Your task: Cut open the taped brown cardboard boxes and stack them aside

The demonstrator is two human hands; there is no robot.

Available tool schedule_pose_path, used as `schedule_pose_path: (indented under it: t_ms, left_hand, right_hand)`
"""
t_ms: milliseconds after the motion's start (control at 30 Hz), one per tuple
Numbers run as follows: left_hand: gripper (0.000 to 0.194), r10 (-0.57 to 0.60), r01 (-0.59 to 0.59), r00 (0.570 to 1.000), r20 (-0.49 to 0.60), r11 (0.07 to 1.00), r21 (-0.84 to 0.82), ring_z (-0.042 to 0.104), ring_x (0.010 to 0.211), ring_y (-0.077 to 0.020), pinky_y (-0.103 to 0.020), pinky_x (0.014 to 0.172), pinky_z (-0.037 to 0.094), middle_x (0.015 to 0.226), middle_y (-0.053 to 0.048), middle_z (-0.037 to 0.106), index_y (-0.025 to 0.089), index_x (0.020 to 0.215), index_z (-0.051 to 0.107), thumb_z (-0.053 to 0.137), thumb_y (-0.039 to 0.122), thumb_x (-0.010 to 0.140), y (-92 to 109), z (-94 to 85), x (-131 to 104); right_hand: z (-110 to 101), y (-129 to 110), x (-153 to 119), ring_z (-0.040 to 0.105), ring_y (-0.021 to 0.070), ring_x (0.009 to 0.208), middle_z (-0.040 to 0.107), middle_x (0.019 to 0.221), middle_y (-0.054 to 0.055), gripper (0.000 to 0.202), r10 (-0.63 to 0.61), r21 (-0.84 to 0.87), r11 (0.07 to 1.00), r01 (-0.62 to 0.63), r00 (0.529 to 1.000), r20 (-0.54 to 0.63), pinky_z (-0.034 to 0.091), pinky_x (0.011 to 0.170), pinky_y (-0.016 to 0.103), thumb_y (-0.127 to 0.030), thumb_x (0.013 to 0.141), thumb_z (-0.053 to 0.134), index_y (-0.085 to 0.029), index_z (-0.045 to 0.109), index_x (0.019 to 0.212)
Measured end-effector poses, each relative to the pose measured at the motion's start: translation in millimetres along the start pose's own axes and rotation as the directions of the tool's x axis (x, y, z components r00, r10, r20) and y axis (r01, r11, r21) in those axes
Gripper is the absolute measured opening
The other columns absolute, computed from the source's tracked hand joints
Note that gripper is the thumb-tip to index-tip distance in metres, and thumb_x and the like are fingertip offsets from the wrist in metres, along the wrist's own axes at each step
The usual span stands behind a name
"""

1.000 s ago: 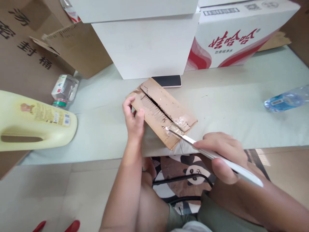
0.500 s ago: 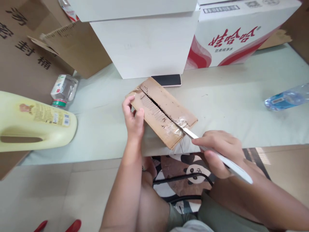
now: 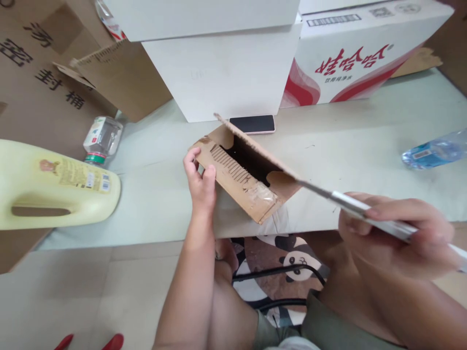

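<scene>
A small brown cardboard box (image 3: 237,182) rests on the pale cloth-covered table. Its far flap stands raised, showing a dark interior whose contents I cannot make out. The near flap lies flat, with torn ridges and clear tape on it. My left hand (image 3: 200,180) grips the box's left end, thumb on top. In my right hand (image 3: 397,233), at the right, is a utility knife (image 3: 350,201) with a white handle. Its blade reaches left to the raised flap's right end; whether it touches the flap is hard to tell.
Behind the box lies a phone (image 3: 253,124), in front of a white carton (image 3: 226,73). A red-and-white carton (image 3: 335,63) stands at the back right. A water bottle (image 3: 434,150) lies at right; a yellow jug (image 3: 62,187) and clear bottle (image 3: 104,138) are at left.
The box's far flap has swung up, opening the slit in the top. My right hand and the knife have moved right and away from the tape. My left hand keeps its hold.
</scene>
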State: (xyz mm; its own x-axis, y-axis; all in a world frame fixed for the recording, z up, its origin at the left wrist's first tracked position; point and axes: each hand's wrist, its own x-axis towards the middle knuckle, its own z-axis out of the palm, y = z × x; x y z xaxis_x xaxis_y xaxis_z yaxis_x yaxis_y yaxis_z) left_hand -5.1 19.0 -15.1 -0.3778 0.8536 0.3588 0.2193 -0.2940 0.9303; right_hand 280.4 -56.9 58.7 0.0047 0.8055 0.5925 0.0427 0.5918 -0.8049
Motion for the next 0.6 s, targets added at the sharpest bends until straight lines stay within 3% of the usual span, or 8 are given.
schedule_pose_path:
  t_ms: [100,200,333,467,533,600]
  left_hand:
    - [0.062,-0.049,0.048,0.998,-0.03,0.999,-0.025,0.056,0.122,-0.0286,-0.045,0.101,0.05,0.134,-0.01,0.053,0.028,0.124,0.048,0.067,0.062,0.076,-2.4,-4.1,1.4]
    - [0.064,-0.091,0.088,0.995,-0.041,0.994,-0.062,0.056,0.122,-0.0285,-0.043,0.098,0.05,0.136,-0.01,0.051,0.029,0.125,0.047,0.068,0.062,0.074,-2.2,-6.6,2.3]
    - [0.059,-0.07,0.065,0.994,-0.079,0.996,-0.066,0.057,0.115,-0.0255,-0.039,0.093,0.05,0.128,-0.01,0.054,0.027,0.123,0.048,0.065,0.06,0.076,3.9,-6.7,1.1]
    - [0.056,-0.08,0.061,0.986,-0.145,0.989,-0.134,0.059,0.112,-0.0243,-0.039,0.094,0.05,0.124,-0.009,0.056,0.026,0.121,0.048,0.062,0.059,0.078,6.1,-9.3,1.9]
    - [0.054,-0.076,0.047,0.983,-0.167,0.984,-0.171,0.061,0.111,-0.0243,-0.04,0.094,0.051,0.123,-0.008,0.058,0.027,0.121,0.046,0.058,0.06,0.08,1.4,-14.7,6.3]
    - [0.053,-0.042,0.017,0.987,-0.158,0.988,-0.155,0.062,0.112,-0.0245,-0.04,0.094,0.053,0.123,-0.007,0.059,0.029,0.122,0.045,0.052,0.065,0.083,-6.1,-22.7,12.8]
  right_hand:
    - [0.8,21.7,1.8,0.055,0.0167,0.047,0.059,0.058,0.0,0.023,-0.026,-0.079,0.997,0.012,0.982,-0.185,0.041,0.043,0.032,-0.045,0.093,0.059,-0.027,0.072,0.094]
    - [3.8,45.4,5.9,0.065,0.0195,0.06,0.067,0.074,0.002,0.024,0.048,-0.176,0.981,-0.082,0.981,-0.19,0.049,0.053,0.035,-0.048,0.089,0.064,-0.027,0.067,0.099]
    - [-0.2,52.7,13.8,0.06,0.0189,0.05,0.059,0.064,-0.002,0.031,0.158,0.041,0.987,-0.153,0.95,-0.269,0.048,0.049,0.035,-0.06,0.091,0.049,-0.03,0.056,0.091]
    - [-9.7,49.6,16.2,0.049,0.0175,0.039,0.045,0.049,-0.006,0.027,0.207,0.16,0.975,-0.155,0.895,-0.394,0.042,0.044,0.033,-0.056,0.095,0.042,-0.031,0.052,0.09]
    - [-12.2,56.3,14.2,0.052,0.0171,0.043,0.048,0.052,-0.005,0.021,0.194,0.059,0.981,-0.186,0.89,-0.412,0.043,0.046,0.031,-0.049,0.095,0.046,-0.029,0.052,0.092]
    - [-12.4,69.3,11.2,0.061,0.0187,0.057,0.061,0.067,-0.001,0.016,0.186,-0.241,0.934,-0.265,0.933,-0.307,0.05,0.056,0.033,-0.043,0.092,0.052,-0.028,0.056,0.098]
